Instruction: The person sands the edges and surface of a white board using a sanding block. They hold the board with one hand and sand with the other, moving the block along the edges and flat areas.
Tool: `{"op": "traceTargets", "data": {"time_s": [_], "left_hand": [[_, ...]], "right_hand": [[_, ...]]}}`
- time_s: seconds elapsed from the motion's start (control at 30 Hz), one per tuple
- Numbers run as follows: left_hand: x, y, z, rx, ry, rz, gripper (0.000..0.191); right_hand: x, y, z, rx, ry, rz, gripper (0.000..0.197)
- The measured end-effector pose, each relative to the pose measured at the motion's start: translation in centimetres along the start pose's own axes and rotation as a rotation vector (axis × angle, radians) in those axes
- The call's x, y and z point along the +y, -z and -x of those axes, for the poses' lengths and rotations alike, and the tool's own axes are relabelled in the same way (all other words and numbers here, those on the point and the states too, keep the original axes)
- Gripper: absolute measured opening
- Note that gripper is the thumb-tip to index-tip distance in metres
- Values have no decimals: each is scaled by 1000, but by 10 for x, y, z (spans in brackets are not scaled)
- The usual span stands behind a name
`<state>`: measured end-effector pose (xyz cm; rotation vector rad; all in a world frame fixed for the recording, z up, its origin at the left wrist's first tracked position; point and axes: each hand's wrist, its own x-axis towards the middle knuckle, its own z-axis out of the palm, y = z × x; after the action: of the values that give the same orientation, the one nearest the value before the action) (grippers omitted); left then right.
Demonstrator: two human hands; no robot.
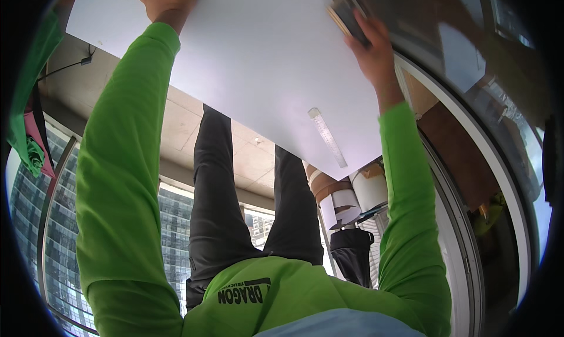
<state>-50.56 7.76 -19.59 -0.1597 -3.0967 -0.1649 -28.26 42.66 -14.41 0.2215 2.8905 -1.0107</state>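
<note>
A large white panel or sheet (246, 64) spreads in front of me, above my legs. My left hand (172, 2) is at its upper left part, cut off by the picture's top, so most of its fingers are hidden. At the right, my right hand (372, 46) grips a dark block with a tan edge (348, 22), slightly blurred. That block is at the panel's right side, close to a dark, glossy surface (423, 24). A clear strip with markings, like a ruler (328, 136), lies on the panel near its lower corner.
White and brown rolls of material (339, 205) stand below the panel's corner, beside a folded black umbrella (352, 253). A pale curved frame (489, 147) runs along the right. Green cloth (33, 99) and a window (61, 213) are at left, with a cable (66, 68) on the floor.
</note>
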Motion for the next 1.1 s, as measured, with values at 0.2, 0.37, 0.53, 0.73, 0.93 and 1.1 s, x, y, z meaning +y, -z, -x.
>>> {"op": "traceTargets", "data": {"time_s": [0.2,0.37,0.53,0.73,0.93,1.1], "left_hand": [[14,12,3,-8,4,54,67],[17,6,-4,3,-22,44,68],[14,13,-2,-40,-3,46,68],[22,20,2,-86,8,36,70],[9,17,7,-76,16,52,72],[35,24,-6,-79,-33,146,72]], "right_hand": [[35,21,60,-28,-220,-11,64],[-25,-15,-130,-327,-219,-376,59],[-8,6,-70,-267,-202,-329,64],[18,45,34,-201,-416,-319,59],[-90,-67,-197,-130,62,-249,53],[-140,-73,-318,-373,-120,-626,42]]}}
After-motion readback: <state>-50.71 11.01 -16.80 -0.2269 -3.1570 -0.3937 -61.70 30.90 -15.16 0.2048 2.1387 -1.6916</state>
